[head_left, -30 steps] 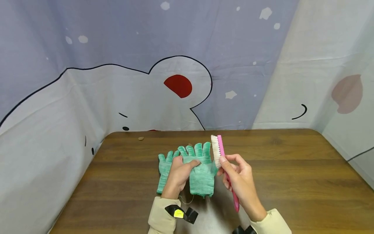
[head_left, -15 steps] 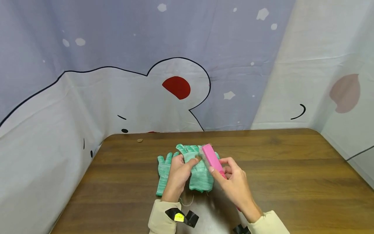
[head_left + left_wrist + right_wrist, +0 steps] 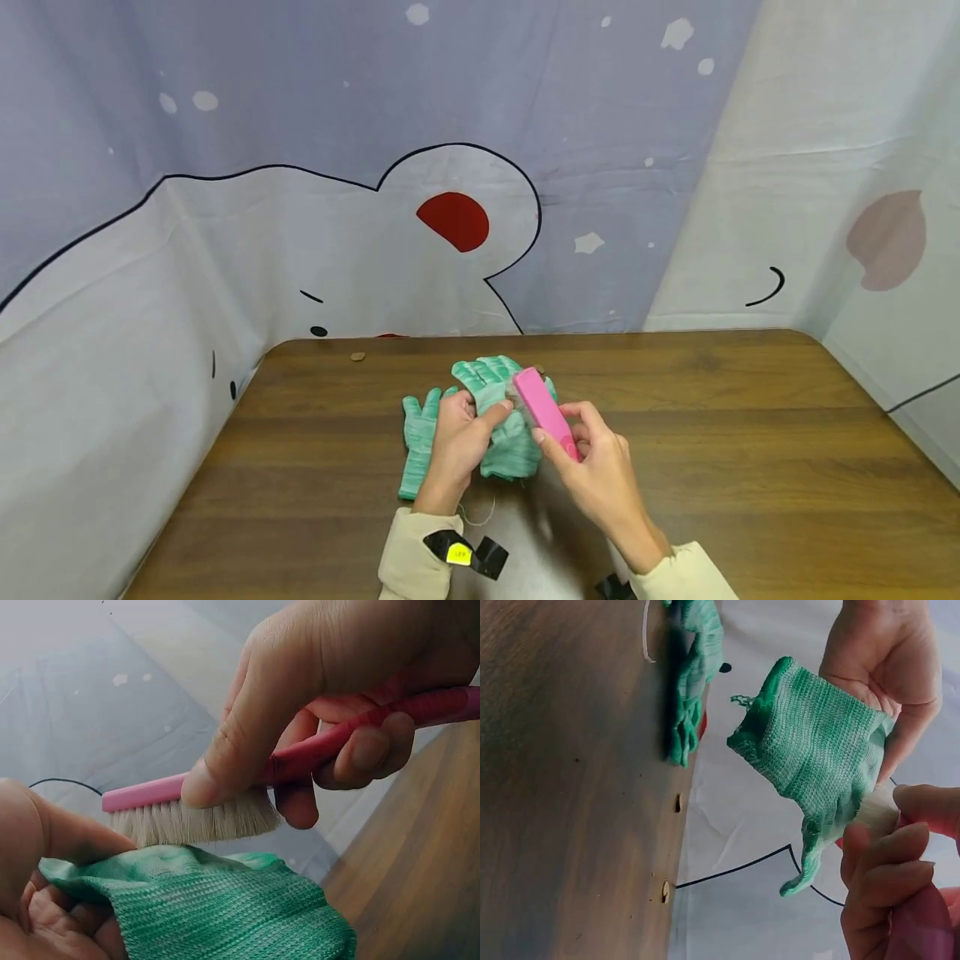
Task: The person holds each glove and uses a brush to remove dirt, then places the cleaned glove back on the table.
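My left hand (image 3: 462, 442) grips a green knitted glove (image 3: 510, 450), its thumb across the fabric and its fingers curled underneath. In the right wrist view the glove's open cuff hangs away from that hand. My right hand (image 3: 600, 467) holds a pink brush (image 3: 543, 412) by its handle, the thumb at the base of the head. Pale bristles (image 3: 195, 821) touch the glove close to the left thumb in the left wrist view. A second green glove (image 3: 418, 446) lies flat on the table, left of the left hand, which partly hides it.
The wooden table (image 3: 712, 467) ends at a printed cloth backdrop (image 3: 600, 167). Near its far edge lies a small brown piece (image 3: 357, 357); another brown piece (image 3: 666, 891) shows in the right wrist view. A loose pale thread (image 3: 480, 517) lies near the left wrist.
The right hand has brought the brush leftward onto the glove and turned its pink back upward. The held glove has tilted and bunched; the left hand keeps its grip. The other glove stays put.
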### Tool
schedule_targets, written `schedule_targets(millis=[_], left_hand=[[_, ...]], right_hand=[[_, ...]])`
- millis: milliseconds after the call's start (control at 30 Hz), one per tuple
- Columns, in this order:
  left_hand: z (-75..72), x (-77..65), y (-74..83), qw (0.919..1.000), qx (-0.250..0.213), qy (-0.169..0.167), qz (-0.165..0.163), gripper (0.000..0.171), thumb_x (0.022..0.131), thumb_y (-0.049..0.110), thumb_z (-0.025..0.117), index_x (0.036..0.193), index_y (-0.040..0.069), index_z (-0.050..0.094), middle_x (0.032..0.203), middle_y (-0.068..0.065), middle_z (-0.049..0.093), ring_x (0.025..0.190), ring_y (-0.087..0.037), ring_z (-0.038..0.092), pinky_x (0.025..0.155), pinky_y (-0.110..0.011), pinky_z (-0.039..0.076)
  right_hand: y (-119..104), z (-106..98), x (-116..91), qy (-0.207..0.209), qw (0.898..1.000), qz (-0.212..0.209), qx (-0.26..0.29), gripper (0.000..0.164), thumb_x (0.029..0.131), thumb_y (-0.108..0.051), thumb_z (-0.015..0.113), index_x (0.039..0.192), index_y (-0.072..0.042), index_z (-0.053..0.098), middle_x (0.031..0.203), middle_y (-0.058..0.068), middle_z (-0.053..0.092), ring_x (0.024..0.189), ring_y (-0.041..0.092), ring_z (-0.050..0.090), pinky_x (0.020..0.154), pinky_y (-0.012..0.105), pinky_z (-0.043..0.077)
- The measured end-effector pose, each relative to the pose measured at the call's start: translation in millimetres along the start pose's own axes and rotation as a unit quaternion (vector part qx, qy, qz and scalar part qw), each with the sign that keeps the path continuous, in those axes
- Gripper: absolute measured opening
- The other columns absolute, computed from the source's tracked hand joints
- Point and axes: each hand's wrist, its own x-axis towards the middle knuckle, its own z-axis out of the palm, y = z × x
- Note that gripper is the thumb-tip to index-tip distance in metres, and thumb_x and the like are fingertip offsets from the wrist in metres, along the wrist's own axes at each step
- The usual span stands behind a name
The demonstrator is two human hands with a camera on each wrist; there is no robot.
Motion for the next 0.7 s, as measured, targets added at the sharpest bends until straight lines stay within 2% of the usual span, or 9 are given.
schedule_targets(millis=[233, 400, 500, 567, 700], left_hand=[[-1.9, -0.8, 1.9, 0.9998, 0.005, 0.001, 0.020, 0.036, 0.078, 0.005, 0.067, 0.058, 0.007, 0.038, 0.047, 0.007, 0.021, 0.038, -0.005, 0.024, 0.037, -0.020, 0.022], [-2.1, -0.9, 2.2, 0.9997, -0.006, 0.000, 0.023, 0.032, 0.077, 0.003, 0.067, 0.058, 0.006, 0.041, 0.047, 0.007, 0.022, 0.039, -0.005, 0.025, 0.038, -0.020, 0.024], [-2.0, -2.1, 4.8, 0.9995, -0.020, 0.003, 0.024, 0.023, 0.077, 0.002, 0.067, 0.062, -0.001, 0.050, 0.048, 0.006, 0.028, 0.042, -0.005, 0.029, 0.040, -0.020, 0.027], [-2.9, -1.6, 4.8, 0.9990, -0.036, 0.013, 0.021, 0.017, 0.077, 0.003, 0.068, 0.067, -0.004, 0.056, 0.049, 0.006, 0.034, 0.044, -0.005, 0.032, 0.042, -0.020, 0.029], [-5.2, 0.3, 4.0, 0.9969, -0.068, 0.039, 0.010, 0.013, 0.078, 0.002, 0.067, 0.071, -0.003, 0.058, 0.050, 0.006, 0.038, 0.045, -0.006, 0.034, 0.045, -0.021, 0.032]], right_hand=[[2.5, -1.0, 2.0, 0.031, 0.998, -0.033, -0.043, 0.034, 0.077, -0.024, 0.075, 0.101, -0.009, 0.057, 0.072, 0.002, 0.067, 0.055, 0.005, 0.055, 0.047, 0.022, 0.043], [6.0, -1.2, 3.6, 0.044, 0.997, -0.035, -0.052, 0.034, 0.075, -0.022, 0.076, 0.101, -0.008, 0.058, 0.070, 0.003, 0.065, 0.054, 0.009, 0.053, 0.046, 0.022, 0.041], [8.8, -1.9, 4.3, 0.063, 0.995, -0.032, -0.064, 0.034, 0.075, -0.021, 0.077, 0.100, -0.007, 0.058, 0.069, 0.003, 0.065, 0.052, 0.009, 0.050, 0.045, 0.022, 0.039], [10.3, -3.3, 5.1, 0.069, 0.996, -0.019, -0.057, 0.035, 0.075, -0.021, 0.077, 0.101, -0.007, 0.058, 0.070, 0.003, 0.066, 0.051, 0.010, 0.051, 0.044, 0.022, 0.040], [2.5, -6.1, 3.6, 0.057, 0.998, 0.012, 0.007, 0.033, 0.076, -0.022, 0.076, 0.101, -0.009, 0.058, 0.073, 0.005, 0.067, 0.054, 0.010, 0.059, 0.047, 0.022, 0.045]])
